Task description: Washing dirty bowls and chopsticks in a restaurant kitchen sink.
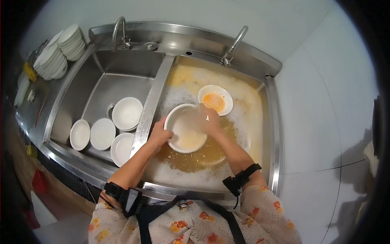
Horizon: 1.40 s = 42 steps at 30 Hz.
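My left hand [160, 134] grips a large white bowl [186, 132] by its left rim, thumb over the edge. The bowl is tilted above the right sink basin, with cloudy liquid inside. At its right inner side is my right hand [210, 120], wet and blurred by motion; whether its fingers hold anything is hidden. Beyond that hand, a smaller white bowl [227, 102] with orange, foamy liquid in it rests in the suds. Brownish soapy water [248, 113] fills the basin around both bowls. Another pale rim shows faintly under the water nearer me.
Several white bowls [103, 134] lie in the left basin [122, 82], past a steel divider [155, 91]. Two faucets, a left one [119, 27] and a right one [236, 42], rise behind. Stacked white bowls [71, 42] stand on the left counter. A tiled wall [307, 122] borders the right.
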Available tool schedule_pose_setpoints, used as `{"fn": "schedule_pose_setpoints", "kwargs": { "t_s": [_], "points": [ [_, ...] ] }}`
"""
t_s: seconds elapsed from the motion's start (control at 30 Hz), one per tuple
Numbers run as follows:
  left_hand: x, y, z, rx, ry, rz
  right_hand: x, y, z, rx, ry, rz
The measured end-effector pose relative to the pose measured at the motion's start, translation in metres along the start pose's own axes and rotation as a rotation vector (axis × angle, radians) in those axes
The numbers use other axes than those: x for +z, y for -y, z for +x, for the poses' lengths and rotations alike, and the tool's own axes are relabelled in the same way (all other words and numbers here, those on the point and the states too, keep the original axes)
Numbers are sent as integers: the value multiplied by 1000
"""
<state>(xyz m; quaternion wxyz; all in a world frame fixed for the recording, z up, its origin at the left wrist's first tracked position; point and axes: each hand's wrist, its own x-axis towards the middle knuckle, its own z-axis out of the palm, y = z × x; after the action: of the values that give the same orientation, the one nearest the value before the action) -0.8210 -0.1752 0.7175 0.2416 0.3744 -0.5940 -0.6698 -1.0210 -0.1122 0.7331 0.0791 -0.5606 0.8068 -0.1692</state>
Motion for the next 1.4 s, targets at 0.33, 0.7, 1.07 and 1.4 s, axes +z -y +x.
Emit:
{"fn": "schedule_pose_setpoints", "kwargs": {
  "t_s": [0.33, 0.7, 1.07, 1.4],
  "points": [
    [5, -17, 37, 4, 171, -34, 41, -30, -6, -313, -70, -9],
    [29, 28, 25, 277, -492, 47, 23, 32, -68, -224, 510, 96],
    [50, 53, 10, -190, -401, -489, 87, 8, -26, -222, -5, -30],
    [28, 29, 7, -260, -230, -257, 41, 23, -47, -683, 60, 18]
  ]
}}
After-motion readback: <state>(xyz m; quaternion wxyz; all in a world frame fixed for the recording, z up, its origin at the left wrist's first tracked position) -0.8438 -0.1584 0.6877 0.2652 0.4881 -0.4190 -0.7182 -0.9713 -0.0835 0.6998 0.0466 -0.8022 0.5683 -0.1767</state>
